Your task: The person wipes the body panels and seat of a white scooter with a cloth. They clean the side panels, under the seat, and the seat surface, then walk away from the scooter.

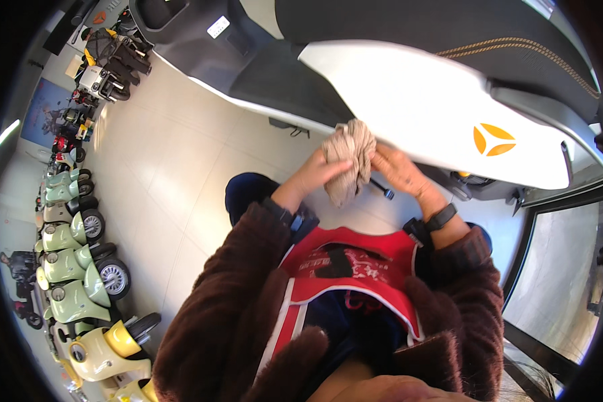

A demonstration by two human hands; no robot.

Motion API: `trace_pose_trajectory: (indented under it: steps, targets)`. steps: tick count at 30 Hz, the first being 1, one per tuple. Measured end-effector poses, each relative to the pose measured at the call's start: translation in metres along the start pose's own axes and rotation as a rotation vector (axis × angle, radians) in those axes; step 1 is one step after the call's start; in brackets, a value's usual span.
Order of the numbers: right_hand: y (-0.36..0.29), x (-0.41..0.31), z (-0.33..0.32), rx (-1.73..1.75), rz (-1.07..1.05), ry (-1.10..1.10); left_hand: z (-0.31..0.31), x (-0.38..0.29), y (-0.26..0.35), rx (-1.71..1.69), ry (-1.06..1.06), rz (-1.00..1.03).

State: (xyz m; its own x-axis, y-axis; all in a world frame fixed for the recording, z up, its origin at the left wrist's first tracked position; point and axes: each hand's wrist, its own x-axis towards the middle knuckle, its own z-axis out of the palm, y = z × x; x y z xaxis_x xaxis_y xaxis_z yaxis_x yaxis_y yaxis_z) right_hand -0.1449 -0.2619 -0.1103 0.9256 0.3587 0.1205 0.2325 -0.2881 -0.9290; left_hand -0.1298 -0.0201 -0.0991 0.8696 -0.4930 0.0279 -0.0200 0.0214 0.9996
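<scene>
A crumpled beige cloth (pixel 349 156) is bunched between my two hands. My left hand (pixel 316 171) grips it from the left, with the thumb laid across its front. The fingers of my right hand (pixel 396 168) press against its right side. Just beyond the cloth is the white side panel (pixel 407 95) of a scooter, which carries an orange emblem (pixel 494 139). Whether the cloth touches the panel I cannot tell. Above the panel runs the dark seat (pixel 482 30) with tan stitching; the grey footboard (pixel 276 70) lies to the left.
A row of pale green scooters (pixel 70 259) lines the left side, with a cream and yellow scooter (pixel 100 354) nearest. A dark-clothed figure (pixel 113 50) is at a motorcycle, far left. Tiled floor (pixel 181 151) lies between. A dark-framed glass door (pixel 553 271) stands at right.
</scene>
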Motion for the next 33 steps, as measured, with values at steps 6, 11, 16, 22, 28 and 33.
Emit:
trace_pose_trajectory:
  steps: [6, 11, 16, 22, 28, 33]
  targets:
    - [-0.011, -0.008, 0.008, 0.105, -0.045, 0.027, 0.013, -0.002, -0.008, 0.53, 0.023, 0.475]
    - [-0.042, -0.016, 0.0, 0.148, -0.025, 0.078, 0.026, 0.005, 0.041, 0.615, 0.138, 0.591]
    - [-0.065, -0.017, -0.017, 0.127, -0.16, 0.123, 0.029, 0.044, 0.122, 0.809, 0.437, 0.903]
    - [-0.074, -0.01, -0.017, -0.229, -0.281, 0.145, 0.078, 0.111, 0.194, 1.032, 0.494, 1.175]
    - [-0.069, -0.014, -0.027, -0.23, -0.32, 0.158, 0.049, 0.142, 0.184, 0.975, 0.585, 1.17]
    - [-0.062, -0.021, -0.035, -0.224, -0.293, 0.209, -0.052, 0.183, 0.167, 0.839, 0.788, 0.927]
